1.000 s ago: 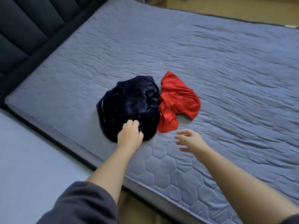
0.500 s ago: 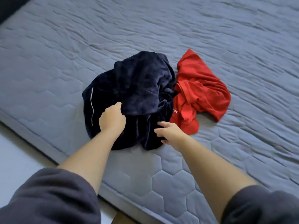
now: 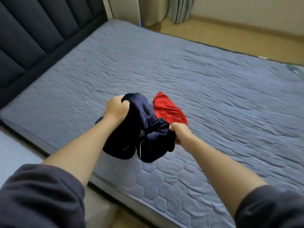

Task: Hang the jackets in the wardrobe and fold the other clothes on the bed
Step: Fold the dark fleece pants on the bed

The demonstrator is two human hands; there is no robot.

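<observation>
A dark navy velvety garment (image 3: 144, 129) with thin white piping hangs bunched between both my hands, lifted off the blue quilted bed (image 3: 213, 89). My left hand (image 3: 116, 107) grips its upper left part. My right hand (image 3: 180, 133) grips a fold at its right side. A crumpled red garment (image 3: 169, 109) lies on the mattress just behind the navy one, partly hidden by it.
A dark padded headboard (image 3: 36, 33) runs along the left. Beyond the bed are a wooden floor (image 3: 238, 40), a grey curtain (image 3: 181, 9) and a white upright panel (image 3: 125, 7). A pale surface (image 3: 14, 150) adjoins the bed's near left edge.
Both hands closed on the navy garment and raised it off the mattress. The view tilted up, bringing the headboard and floor into sight. The red garment stayed put.
</observation>
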